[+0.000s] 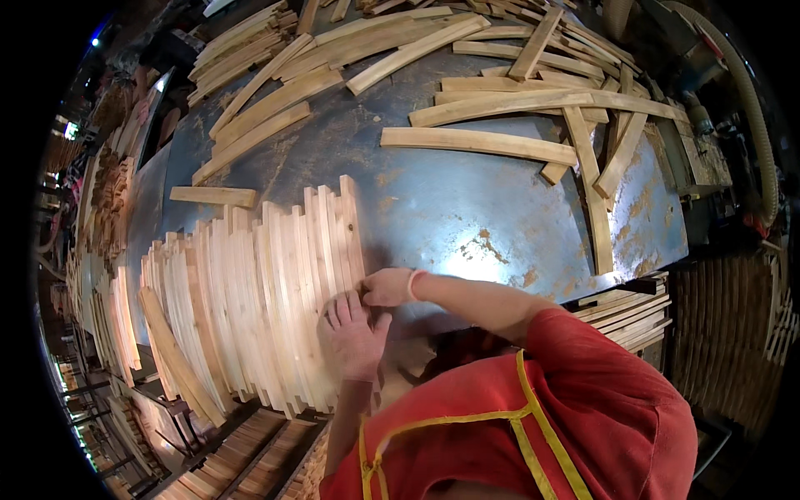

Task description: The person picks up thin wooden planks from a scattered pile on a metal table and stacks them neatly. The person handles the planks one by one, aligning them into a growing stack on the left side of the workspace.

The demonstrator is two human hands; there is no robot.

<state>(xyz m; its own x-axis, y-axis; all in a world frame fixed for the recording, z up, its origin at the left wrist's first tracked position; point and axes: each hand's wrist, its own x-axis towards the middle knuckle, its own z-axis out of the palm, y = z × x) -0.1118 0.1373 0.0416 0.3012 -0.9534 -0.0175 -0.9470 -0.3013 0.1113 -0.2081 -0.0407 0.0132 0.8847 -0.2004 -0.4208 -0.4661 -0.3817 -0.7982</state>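
Note:
A row of pale wooden strips point(275, 292) lies side by side on the metal table point(433, 200), their ends uneven. My left hand point(353, 335) rests flat on the right part of the row, fingers spread. Close beside it, my right hand point(388, 287) is closed, with curled fingers against the outer edge of the rightmost strip point(348, 221). Whatever those fingers may pinch is hidden. A wristband point(414, 284) circles my right wrist. One loose strip point(179, 354) leans across the row's left end.
A short strip point(214, 197) lies crosswise beyond the row. Loose boards point(500, 145) are piled across the far and right parts of the table, amid sawdust. Stacked strips point(625, 312) stand below the right edge. A ribbed hose point(742, 75) hangs at the far right.

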